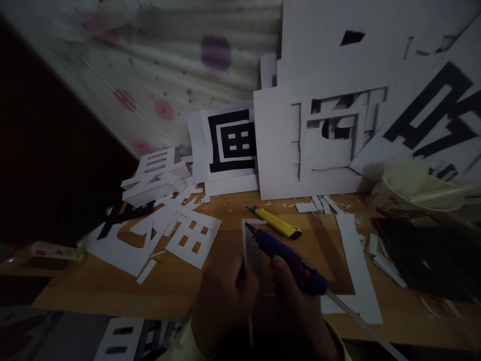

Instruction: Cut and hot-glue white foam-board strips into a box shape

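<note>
My right hand (pixel 300 306) is wrapped round a blue hot glue gun (pixel 289 260), with a long whitish glue stick (pixel 361 321) trailing from its back end. The gun's nozzle points up and left, close to the corner of a thin white strip piece (pixel 244 240). Fingers of my left hand (pixel 227 291) are closed on that strip piece, thumb against its side. Its lower part is hidden by my hands and the dark. Just beyond the nozzle lies a yellow utility knife (pixel 276 220) with its blade end toward the upper left.
Cut white letter pieces (pixel 158 175) and a sheet with square holes (pixel 193 238) lie at left. Upright stand a printed character sheet (pixel 231 140) and a cut-out board (pixel 276 150). At right are an L-shaped white strip (pixel 361 271), a bowl (pixel 417 193) and a dark flat object (pixel 417 260).
</note>
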The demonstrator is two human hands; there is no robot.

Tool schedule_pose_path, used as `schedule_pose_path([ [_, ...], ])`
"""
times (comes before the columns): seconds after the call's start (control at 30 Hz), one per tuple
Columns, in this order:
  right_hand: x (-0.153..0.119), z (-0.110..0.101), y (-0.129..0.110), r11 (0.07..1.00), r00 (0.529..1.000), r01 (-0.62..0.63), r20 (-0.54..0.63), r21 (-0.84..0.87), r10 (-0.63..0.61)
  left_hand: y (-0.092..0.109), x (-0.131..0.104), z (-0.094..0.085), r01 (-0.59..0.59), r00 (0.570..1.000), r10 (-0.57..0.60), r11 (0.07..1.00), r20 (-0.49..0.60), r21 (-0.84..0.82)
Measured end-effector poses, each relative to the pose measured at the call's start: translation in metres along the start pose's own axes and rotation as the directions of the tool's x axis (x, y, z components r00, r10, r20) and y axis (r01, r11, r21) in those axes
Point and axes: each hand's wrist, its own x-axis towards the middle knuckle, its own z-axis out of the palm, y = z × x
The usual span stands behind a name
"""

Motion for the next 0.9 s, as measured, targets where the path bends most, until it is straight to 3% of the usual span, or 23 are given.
schedule_pose_path([
  [0.13,0.0,0.002,-0.001,0.999,0.997,0.027,0.066,0.025,-0.028,0.0,0.0,0.0,-0.026,1.0,0.026,1.0,-0.012,0.01],
  [0.4,0.001,0.007,0.003,0.995,0.995,0.059,0.074,0.075,-0.064,0.002,0.002,-0.004,-0.068,0.996,0.07,0.997,-0.054,0.032],
  [0.9,0.004,0.01,0.01,0.995,0.998,0.058,0.042,-0.075,-0.055,0.001,0.0,-0.005,-0.102,0.991,0.111,0.987,-0.073,0.124],
])
